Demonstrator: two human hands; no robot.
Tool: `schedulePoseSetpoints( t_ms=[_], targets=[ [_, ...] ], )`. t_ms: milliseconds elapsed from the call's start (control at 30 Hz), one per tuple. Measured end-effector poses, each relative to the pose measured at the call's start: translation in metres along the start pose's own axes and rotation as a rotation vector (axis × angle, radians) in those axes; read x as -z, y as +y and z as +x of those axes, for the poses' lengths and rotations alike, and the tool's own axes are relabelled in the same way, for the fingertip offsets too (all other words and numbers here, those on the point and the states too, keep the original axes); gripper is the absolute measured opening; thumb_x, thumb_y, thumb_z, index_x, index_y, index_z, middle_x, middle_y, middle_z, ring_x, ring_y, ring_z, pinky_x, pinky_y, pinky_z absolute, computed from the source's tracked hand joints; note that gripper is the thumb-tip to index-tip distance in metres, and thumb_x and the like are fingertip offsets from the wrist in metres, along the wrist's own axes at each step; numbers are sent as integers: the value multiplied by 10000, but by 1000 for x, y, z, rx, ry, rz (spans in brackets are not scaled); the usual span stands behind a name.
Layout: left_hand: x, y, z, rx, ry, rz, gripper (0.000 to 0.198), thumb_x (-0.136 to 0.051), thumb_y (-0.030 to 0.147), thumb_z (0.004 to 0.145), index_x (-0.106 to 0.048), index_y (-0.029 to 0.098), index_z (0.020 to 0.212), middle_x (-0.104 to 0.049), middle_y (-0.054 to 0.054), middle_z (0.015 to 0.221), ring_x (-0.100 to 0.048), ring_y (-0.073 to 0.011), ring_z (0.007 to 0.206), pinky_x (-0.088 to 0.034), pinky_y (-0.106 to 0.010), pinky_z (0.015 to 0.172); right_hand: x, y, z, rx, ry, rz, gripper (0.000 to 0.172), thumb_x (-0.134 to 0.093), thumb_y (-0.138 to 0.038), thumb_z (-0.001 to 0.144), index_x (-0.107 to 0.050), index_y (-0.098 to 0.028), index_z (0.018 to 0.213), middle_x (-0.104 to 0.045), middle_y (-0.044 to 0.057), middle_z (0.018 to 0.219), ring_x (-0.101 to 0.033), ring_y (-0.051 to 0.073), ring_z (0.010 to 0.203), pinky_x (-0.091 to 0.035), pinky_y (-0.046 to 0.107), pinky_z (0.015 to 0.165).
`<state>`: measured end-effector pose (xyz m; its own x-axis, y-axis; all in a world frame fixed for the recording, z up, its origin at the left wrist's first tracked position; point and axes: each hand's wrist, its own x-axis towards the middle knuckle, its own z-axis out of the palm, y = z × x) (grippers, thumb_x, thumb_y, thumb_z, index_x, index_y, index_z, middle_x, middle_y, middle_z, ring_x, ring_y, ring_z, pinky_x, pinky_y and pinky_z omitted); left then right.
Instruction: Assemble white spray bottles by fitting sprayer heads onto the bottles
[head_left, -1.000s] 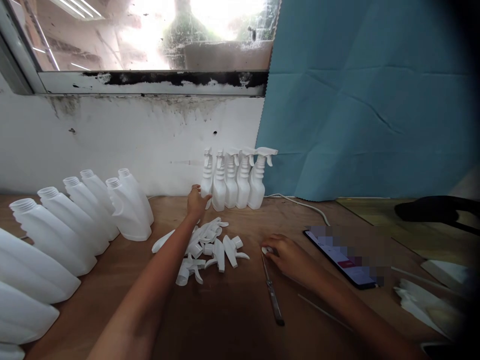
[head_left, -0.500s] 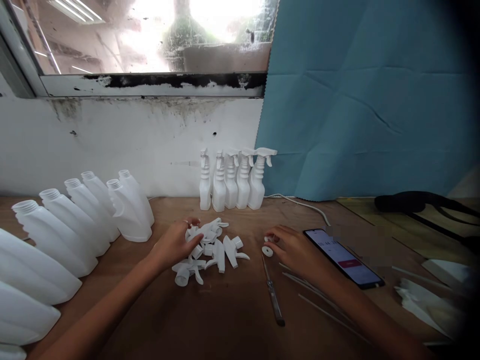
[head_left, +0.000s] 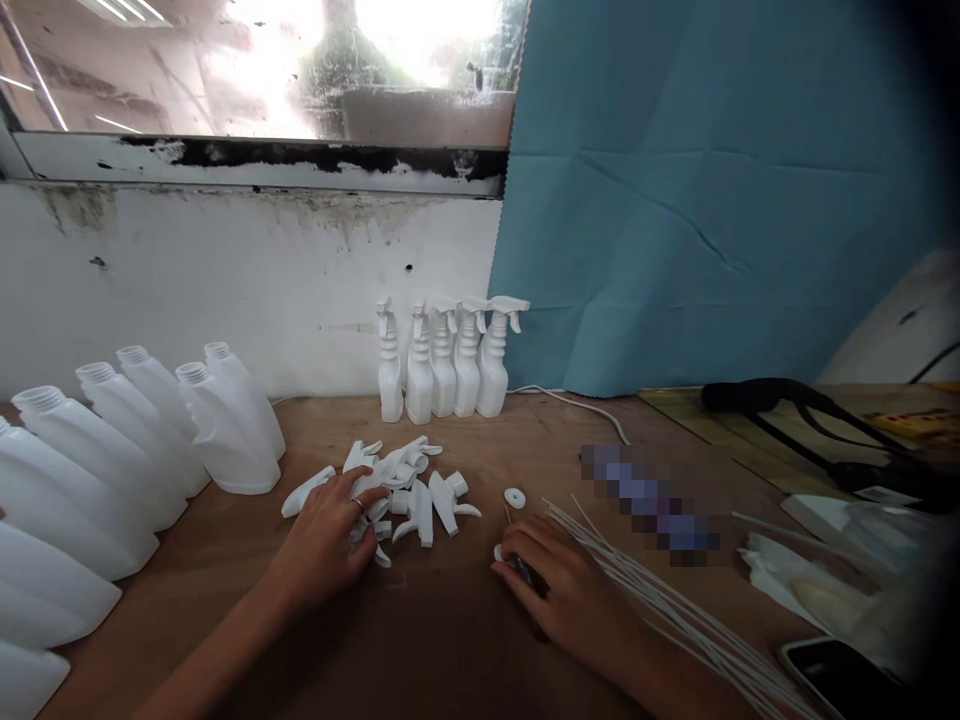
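One washer [head_left: 509, 499] now lies clear of right fingers [head_left: 523, 540] seemingly pinching a disc [head_left: 498, 553], left fingers [head_left: 341, 492] apart over sprayer heads [head_left: 423, 515].

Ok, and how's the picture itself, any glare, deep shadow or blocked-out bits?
Head view: the window glares white in places; head view: the near tabletop sinks into deep shadow and the lower right edge fades to black; head view: a blocky pixelated patch hides detail right of centre, while the pile of spray heads is readable.
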<state>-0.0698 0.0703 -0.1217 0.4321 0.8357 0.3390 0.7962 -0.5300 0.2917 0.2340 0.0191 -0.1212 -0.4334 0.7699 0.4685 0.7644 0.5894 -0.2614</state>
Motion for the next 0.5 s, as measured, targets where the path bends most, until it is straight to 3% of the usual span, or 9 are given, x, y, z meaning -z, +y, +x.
schedulePoseSetpoints(
  t_ms=[167,300,433,500],
  targets=[
    [-4,-2,2,29,84,-49,322,-537,220,842,-567,247,1161,-487,-104,1365,-501,-311,1251,-448,-491,1014,-2,2,0,15,24,6,148,-505,-174,951,-577,-206,826,-619,42,813,-585,206,788,-457,366,773],
    [3,-1,3,42,162,-73,286,-518,337,912,-497,249,1183,-516,-94,1319,-547,-275,1190,-481,-425,963,-2,3,-3,21,36,30,121,-515,-157,946,-581,-204,856,-633,47,838,-586,214,807,-453,385,783],
    [12,15,2,158,233,-156,304,-535,434,916,-477,254,1153,-649,-25,1029,-643,-184,731,-527,-301,664,-3,4,-4,29,41,38,110,-523,-145,942,-574,-203,864,-637,51,845,-592,219,808,-459,399,785],
    [11,29,0,201,267,-285,286,-579,426,885,-496,250,1095,-663,5,915,-621,-161,649,-501,-256,586,-4,4,-4,38,61,43,106,-521,-143,941,-579,-204,875,-642,55,852,-598,221,810,-466,399,781]
  ],
)
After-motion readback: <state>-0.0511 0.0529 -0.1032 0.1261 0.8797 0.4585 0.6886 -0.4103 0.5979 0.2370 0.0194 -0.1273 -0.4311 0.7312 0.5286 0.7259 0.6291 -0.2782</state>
